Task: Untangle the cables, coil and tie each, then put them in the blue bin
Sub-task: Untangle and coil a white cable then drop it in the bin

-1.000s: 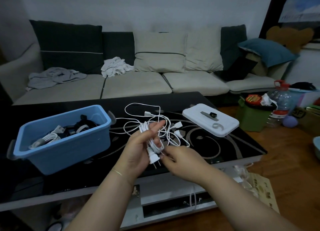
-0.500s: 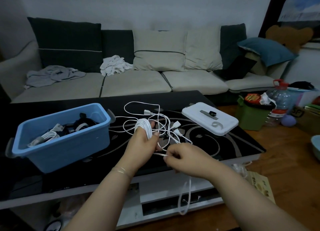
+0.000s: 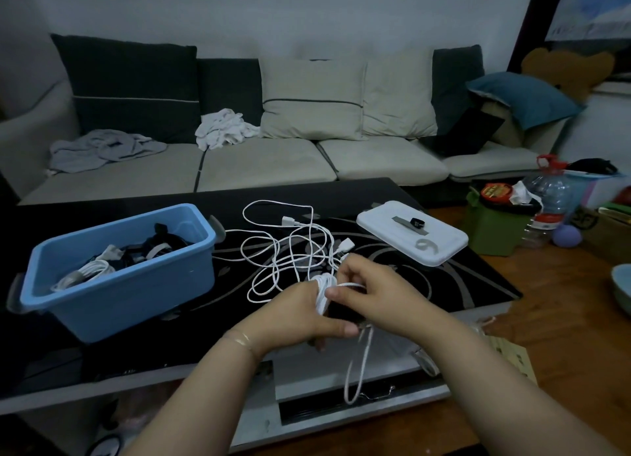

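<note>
Blue bin [image 3: 119, 284] at left on the counter [image 3: 444, 278], w/ coiled cables already inside. Tangled white cables [image 3: 290, 250] lie mid-counter, just right of bin. Left hand [image 3: 300, 319] grips a white coil [image 3: 322, 290] wound around its fingers; right hand [image 3: 375, 291] pinches the strand beside it, loop hanging off counter edge. White lid [image 3: 411, 232] far right.

I see my left hand [image 3: 300, 314] gripping a white coil [image 3: 322, 293] of cable over the black table [image 3: 444, 284], while my right hand [image 3: 370, 293] pinches its strand. A loop dangles below. Loose white cables [image 3: 290, 250] sprawl between the blue bin [image 3: 116, 271] and a white lid [image 3: 411, 233].
</note>
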`<state>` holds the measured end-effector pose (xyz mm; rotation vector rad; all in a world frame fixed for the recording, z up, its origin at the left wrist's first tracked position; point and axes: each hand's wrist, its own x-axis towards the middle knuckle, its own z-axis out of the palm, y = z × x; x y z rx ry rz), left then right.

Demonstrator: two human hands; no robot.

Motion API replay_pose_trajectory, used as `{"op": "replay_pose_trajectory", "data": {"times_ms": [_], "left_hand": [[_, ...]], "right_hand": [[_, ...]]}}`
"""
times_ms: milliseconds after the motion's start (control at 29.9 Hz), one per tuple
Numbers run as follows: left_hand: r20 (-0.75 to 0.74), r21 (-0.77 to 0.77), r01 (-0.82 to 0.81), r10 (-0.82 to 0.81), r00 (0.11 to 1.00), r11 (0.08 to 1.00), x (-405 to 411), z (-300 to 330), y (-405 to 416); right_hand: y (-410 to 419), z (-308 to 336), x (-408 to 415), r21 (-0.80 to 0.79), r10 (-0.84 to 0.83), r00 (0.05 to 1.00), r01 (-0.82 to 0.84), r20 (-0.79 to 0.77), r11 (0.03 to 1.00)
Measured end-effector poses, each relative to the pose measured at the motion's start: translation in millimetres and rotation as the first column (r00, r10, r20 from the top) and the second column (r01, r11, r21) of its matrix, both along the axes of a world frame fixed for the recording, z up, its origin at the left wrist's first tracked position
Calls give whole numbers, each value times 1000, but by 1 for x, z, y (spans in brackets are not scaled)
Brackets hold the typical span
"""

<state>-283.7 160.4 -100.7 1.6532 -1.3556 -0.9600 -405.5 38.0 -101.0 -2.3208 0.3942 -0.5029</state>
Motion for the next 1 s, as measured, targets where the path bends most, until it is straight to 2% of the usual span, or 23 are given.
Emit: {"op": "replay_pose_trajectory", "data": {"times_ms": [67,234,334,468,568,702,736,836,903,1003], "left_hand": [[41,1,-18,18,999,1000,1,0,0],[-51,-37,37,-39,998,999,0,3,3],[-179,-77,49,-62,982,996,0,5,3],[-388,-153,7,-67,919,988,-1,7,4],[-518,-189,-85,-25,855,978,-4,7,4],[-707,-261,-227,-26,707,938,6,4,1],[-758,-252,-266,-19,652,930,7,4,0],[-887,-203,-375,-8,461,904,12,12,1],[-905,-183,-435,21,425,882,16,16,2],[-903,-139,-505,100,418,852,21,15,2]], "right_hand": [[-6,2,0,48,-30,999,29,32,998],[-16,2,4,340,46,990,-90,135,936],[-17,3,7,534,64,982,-150,176,832],[-20,-1,9,574,39,981,-145,191,806],[-14,-4,13,510,5,990,-75,138,857],[3,-10,22,409,-20,998,-5,56,913],[5,-13,22,341,-21,1000,14,18,940],[16,-16,20,9,6,990,-5,-140,1000],[23,-18,18,-169,11,982,-44,-187,985],[33,-18,16,-277,25,985,-72,-172,958]]}}
